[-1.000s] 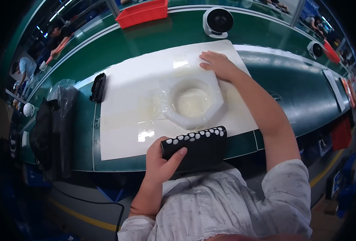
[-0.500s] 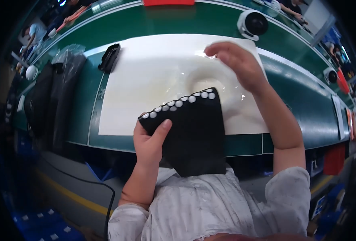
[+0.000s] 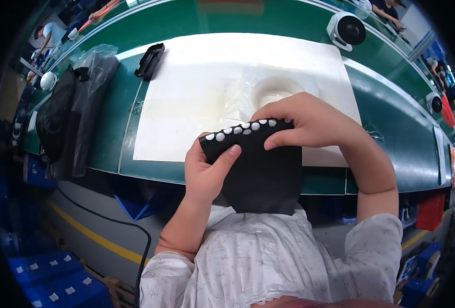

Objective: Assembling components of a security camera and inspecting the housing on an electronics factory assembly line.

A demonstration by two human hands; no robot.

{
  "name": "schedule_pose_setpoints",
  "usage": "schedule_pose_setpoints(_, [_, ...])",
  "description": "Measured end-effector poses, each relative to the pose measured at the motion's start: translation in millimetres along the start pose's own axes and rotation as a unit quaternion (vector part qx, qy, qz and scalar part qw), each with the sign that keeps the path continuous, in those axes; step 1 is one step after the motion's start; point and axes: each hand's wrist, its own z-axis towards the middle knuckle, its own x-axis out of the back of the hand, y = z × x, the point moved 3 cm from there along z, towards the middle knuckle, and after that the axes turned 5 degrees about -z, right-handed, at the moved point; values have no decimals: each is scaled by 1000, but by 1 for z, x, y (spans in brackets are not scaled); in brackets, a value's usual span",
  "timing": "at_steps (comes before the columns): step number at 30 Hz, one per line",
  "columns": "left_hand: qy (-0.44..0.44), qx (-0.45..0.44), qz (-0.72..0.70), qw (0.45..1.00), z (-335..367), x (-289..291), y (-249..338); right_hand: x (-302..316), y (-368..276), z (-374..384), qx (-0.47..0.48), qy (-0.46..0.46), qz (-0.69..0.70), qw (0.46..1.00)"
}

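L hand [image 3: 205,177] clamps the left end of a black sheet [image 3: 263,177] — thumb flat on the near face, other fingers tucked behind, mostly hidden. R hand [image 3: 312,123] is bent over the right end, thumb and index parted but not wide, w/ the thumb tip on the near face and the index along the far edge; it grips there too, rest of its fingers out of sight.

Sheet is 1 pc, smooth, matte, thin-looking; can't tell if rubber or cloth. It's held up btwn the body and the board [image 3: 181,102], far edge curved over, near part hanging down against the shirt [image 3: 268,251]. Dots [image 3: 237,130] along the far edge: approx 10 visible, round, white, in staggered rows; some may be under the R fingers, so no exact count.

Board: 1, white, flat, w/ shiny clear tape patches. On it, beyond R hand, 1 whitish translucent ring [image 3: 276,82], wrinkled film look, partly covered. At the board's far left, 1 black plastic tray [image 3: 150,61], oblong. Green bench [image 3: 381,120] beneath, glossy. Farther right, 2 round black-faced units — 1 far [image 3: 350,30], 1 smaller [image 3: 434,102]. Left: 1 clear plastic bag [image 3: 101,64] round dark stuff.
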Motion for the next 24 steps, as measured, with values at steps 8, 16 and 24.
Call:
schedule_pose_setpoints(8, [-28, 5, 27, 999, 0, 0, 1, 1, 5, -1, -21, -46, 39, 998])
schedule_pose_setpoints(16, [-42, 17, 26, 999, 0, -4, 3, 6, 4, -3, -5, -45, 0, 999])
schedule_pose_setpoints(24, [-30, 0, 40, 999, -1, -3, 2, -2, -28, -14, 90, 121, -164, 975])
